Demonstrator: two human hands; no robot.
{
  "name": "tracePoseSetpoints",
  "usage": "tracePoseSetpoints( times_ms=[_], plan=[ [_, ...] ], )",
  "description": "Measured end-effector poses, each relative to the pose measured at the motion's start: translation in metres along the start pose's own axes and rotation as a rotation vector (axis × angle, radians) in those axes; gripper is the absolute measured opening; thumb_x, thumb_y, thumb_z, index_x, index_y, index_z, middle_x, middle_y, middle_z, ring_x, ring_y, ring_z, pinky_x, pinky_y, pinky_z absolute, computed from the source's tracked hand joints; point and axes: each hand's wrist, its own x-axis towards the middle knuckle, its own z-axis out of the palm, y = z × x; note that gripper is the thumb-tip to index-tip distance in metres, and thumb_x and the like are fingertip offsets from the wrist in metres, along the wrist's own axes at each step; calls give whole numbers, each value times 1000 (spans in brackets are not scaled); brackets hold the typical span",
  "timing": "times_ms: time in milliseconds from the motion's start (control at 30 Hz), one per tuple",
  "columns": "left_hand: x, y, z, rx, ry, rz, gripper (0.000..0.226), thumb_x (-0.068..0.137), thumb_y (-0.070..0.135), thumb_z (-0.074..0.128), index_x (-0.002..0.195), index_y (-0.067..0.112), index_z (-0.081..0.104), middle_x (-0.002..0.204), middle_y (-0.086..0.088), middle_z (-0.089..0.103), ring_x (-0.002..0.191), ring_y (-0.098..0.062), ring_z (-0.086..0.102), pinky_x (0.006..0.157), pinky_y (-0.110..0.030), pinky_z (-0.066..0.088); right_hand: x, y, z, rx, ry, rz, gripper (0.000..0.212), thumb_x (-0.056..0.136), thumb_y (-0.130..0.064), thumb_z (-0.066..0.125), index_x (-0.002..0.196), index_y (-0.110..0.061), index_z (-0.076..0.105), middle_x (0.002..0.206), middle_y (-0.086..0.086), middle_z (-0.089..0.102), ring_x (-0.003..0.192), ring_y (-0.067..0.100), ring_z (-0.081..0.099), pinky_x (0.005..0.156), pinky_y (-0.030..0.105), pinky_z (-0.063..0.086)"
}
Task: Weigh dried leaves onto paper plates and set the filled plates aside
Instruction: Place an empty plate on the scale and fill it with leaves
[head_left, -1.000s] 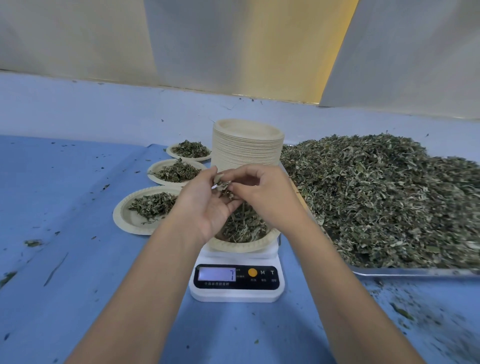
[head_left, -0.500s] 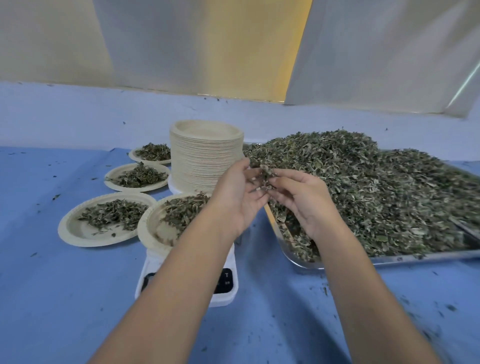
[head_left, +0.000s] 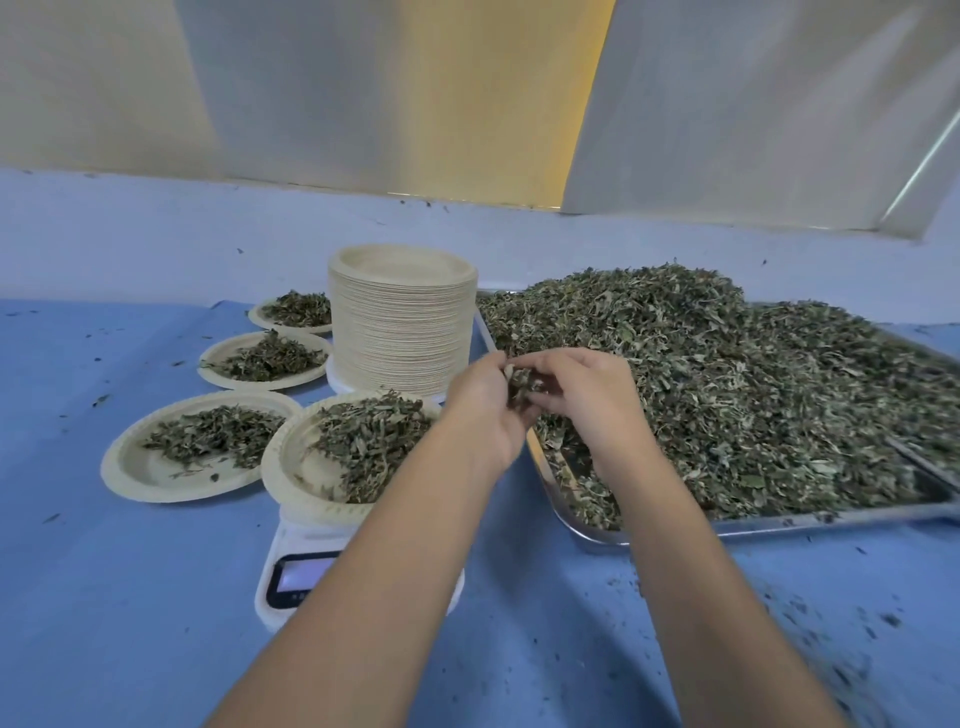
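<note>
Over the tray's (head_left: 779, 526) left rim the left hand (head_left: 483, 410) and right hand (head_left: 592, 400) meet, both pinching one clump of leaves (head_left: 519, 385). A heaped plate (head_left: 280, 467) sits on the scale (head_left: 291, 574), near the tabletop's (head_left: 104, 597) front edge.

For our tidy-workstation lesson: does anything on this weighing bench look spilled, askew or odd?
Yes. Leaf crumbs are spilled over the blue table cover, thickest in front of the metal tray's near edge, with stray flecks left of the filled paper plates. They lie outside tray and plates. Nothing looks tipped or damaged.
</note>
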Motion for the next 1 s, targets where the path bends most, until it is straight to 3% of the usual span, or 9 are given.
tracePoseSetpoints(
  times_ms=[233, 300, 367, 500, 600, 667, 767, 833, 1000],
  plan=[
    [-2, -34, 30, 160, -54, -86, 28, 100, 20, 42, 80, 10, 59, 50, -1, 59, 40, -10, 55, 43, -20, 43, 9, 7, -26, -408, 355, -57, 36, 90, -28, 46, 64, -21, 70, 70, -5, 67, 67, 13, 59, 57, 22, 40],
    [-4, -34, 32, 227, -103, -143, 35, 97, 40, 45, 106, 12, 63, 89, -7, 67, 77, -14, 67, 67, -27, 52, 12, 9, -29, -356, 349, -26, 32, 91, -25, 45, 73, -18, 70, 78, -1, 69, 74, 15, 63, 63, 27, 46],
    [-2, -32, 27, 257, -145, -162, 48, 95, 48, 43, 128, 15, 56, 137, -7, 47, 128, -19, 45, 105, -35, 34, 14, 11, -30, -339, 342, -19, 23, 92, -19, 48, 87, -14, 69, 88, 2, 70, 79, 18, 65, 66, 31, 50],
    [-7, -23, 19, 229, -190, -118, 57, 98, 44, 38, 144, 10, 37, 154, -5, 28, 143, -18, 24, 115, -34, 16, 11, 15, -24, -408, 300, -60, 29, 84, 3, 52, 101, -17, 65, 103, -1, 68, 97, 15, 62, 86, 29, 50],
    [-10, -17, 13, 221, -218, -85, 54, 99, 39, 39, 141, 5, 40, 143, -5, 46, 96, -10, 55, 109, -35, 28, 8, 14, -16, -385, 255, -43, 27, 84, 0, 57, 105, -14, 66, 103, 1, 68, 99, 16, 62, 93, 32, 48],
    [-13, -12, 8, 218, -235, -75, 53, 99, 35, 39, 138, 0, 42, 117, -5, 59, 69, -11, 46, 76, -28, 41, 6, 15, -9, -357, 246, -44, 23, 86, -7, 58, 106, -15, 65, 103, 3, 68, 98, 19, 63, 94, 39, 48],
    [-23, 4, -3, 246, -219, -14, 43, 99, 25, 41, 133, -1, 45, 126, -10, 52, 71, -15, 47, 62, -27, 39, 5, 13, 3, -379, 247, -80, 26, 85, -10, 57, 108, -21, 63, 109, 6, 64, 93, 20, 62, 87, 35, 50],
    [-29, 22, -16, 284, -211, 84, 25, 98, 19, 42, 113, 4, 55, 112, -9, 58, 79, -17, 52, 67, -26, 44, 5, 10, 14, -376, 204, -129, 28, 83, -8, 59, 108, -20, 63, 106, 8, 65, 81, 16, 59, 75, 27, 45],
    [-44, 72, -73, 239, -96, 363, 25, 97, 12, 40, 97, 3, 63, 99, -12, 71, 96, -21, 69, 82, -29, 55, -2, 0, 48, -351, -95, -181, 15, 84, -10, 66, 91, -23, 68, 87, -8, 68, 86, 8, 63, 82, 24, 50]
  ],
)
